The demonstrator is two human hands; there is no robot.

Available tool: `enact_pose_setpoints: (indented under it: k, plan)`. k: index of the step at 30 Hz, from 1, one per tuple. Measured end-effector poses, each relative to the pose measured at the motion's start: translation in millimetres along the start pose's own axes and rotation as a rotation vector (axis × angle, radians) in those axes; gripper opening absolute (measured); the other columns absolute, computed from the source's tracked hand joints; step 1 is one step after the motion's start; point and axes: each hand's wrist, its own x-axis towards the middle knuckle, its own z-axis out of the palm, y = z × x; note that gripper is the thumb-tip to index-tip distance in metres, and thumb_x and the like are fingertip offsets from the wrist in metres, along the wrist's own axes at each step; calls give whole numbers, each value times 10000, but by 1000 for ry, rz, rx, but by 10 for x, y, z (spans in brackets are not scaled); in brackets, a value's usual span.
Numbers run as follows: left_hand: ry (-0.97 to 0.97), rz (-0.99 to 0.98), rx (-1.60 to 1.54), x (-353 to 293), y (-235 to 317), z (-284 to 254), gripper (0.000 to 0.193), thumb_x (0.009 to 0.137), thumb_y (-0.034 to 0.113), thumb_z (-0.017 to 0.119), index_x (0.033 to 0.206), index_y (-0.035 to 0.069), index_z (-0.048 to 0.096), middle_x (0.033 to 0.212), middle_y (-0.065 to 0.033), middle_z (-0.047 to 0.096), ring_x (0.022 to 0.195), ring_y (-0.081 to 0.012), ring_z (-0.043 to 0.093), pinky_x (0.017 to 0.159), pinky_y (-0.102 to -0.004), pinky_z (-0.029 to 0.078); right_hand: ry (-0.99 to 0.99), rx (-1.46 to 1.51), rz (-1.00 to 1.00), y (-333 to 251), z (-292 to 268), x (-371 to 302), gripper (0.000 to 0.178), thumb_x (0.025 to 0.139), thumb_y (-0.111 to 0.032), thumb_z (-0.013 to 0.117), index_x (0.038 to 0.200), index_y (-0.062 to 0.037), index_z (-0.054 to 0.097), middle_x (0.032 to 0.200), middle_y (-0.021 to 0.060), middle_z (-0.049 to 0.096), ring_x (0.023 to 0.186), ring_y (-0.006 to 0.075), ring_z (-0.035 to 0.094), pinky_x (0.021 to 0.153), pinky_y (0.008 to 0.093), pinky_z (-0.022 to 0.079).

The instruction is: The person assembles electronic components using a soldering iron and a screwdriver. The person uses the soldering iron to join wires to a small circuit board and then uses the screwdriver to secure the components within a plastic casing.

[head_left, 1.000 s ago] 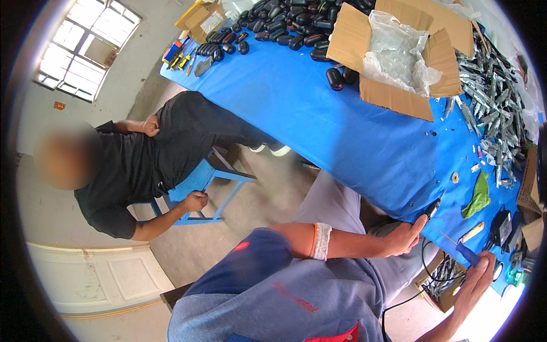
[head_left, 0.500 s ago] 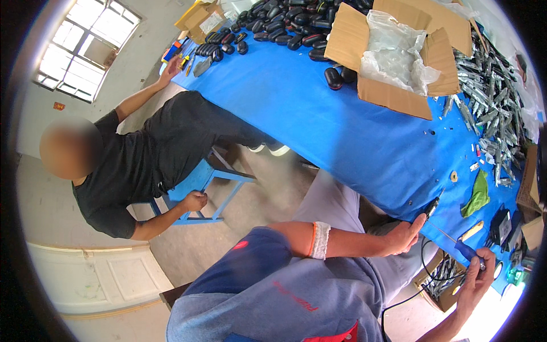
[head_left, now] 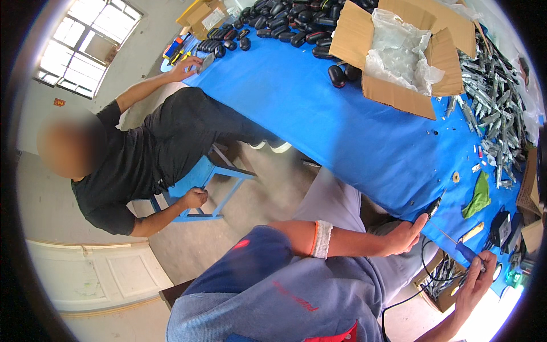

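Observation:
My left hand [head_left: 405, 235] rests at the near edge of the blue-covered table [head_left: 342, 131], fingers stretched out and touching a small black part [head_left: 434, 207] that lies on the edge. My right hand [head_left: 476, 280] is shut on a screwdriver with a blue handle [head_left: 464, 251], its thin shaft pointing up-left toward the black part. A white band is on my left wrist [head_left: 323, 239].
A person in black sits on a blue stool [head_left: 213, 176] at left, one hand reaching to the table's far corner [head_left: 185, 68]. An open cardboard box with plastic lining [head_left: 399, 51], black oval cases [head_left: 285, 23], a heap of metal parts [head_left: 496, 108] and a green cloth [head_left: 480, 196] are on the table.
The seated person raised an arm and reached to the table's far corner. My right hand shifted slightly with the screwdriver; my left hand stayed at the table edge.

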Motion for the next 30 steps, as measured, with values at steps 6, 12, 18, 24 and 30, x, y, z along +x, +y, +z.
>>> enact_pose_setpoints:
  k: [6,12,18,24,30]
  plan:
    - [-23,27,-10,-13,27,-6,621,823,733,380,643,139,367,478,17,308,345,-115,273,329,-315,158,58,33,-49,9,81,-46,256,978,-289,460,1023,-44,520,875,-18,463,698,52,341,591,191,256]
    - [-33,10,-9,-147,142,12,551,842,689,426,734,149,424,523,25,329,365,-99,264,333,-276,194,30,51,158,75,-23,-10,261,982,-286,433,999,-39,517,852,-16,437,687,50,339,578,195,255]
    - [-73,-16,-139,27,-10,-24,500,838,672,467,823,172,462,607,36,348,509,-88,325,459,-274,280,-28,44,37,68,-27,-10,225,968,-223,449,962,-3,493,868,22,438,767,100,369,681,230,298]
    - [67,31,-158,-40,-4,81,581,837,691,430,695,128,418,509,22,331,374,-112,276,356,-290,202,58,-7,-34,-20,83,-51,249,947,-251,438,960,-9,495,899,35,468,785,114,399,692,228,310]
    - [18,-143,15,-157,288,10,672,812,765,319,545,149,365,451,13,350,321,-121,331,301,-272,232,99,-162,-7,18,55,46,231,932,-227,400,906,-22,502,822,21,445,731,114,400,645,244,337]
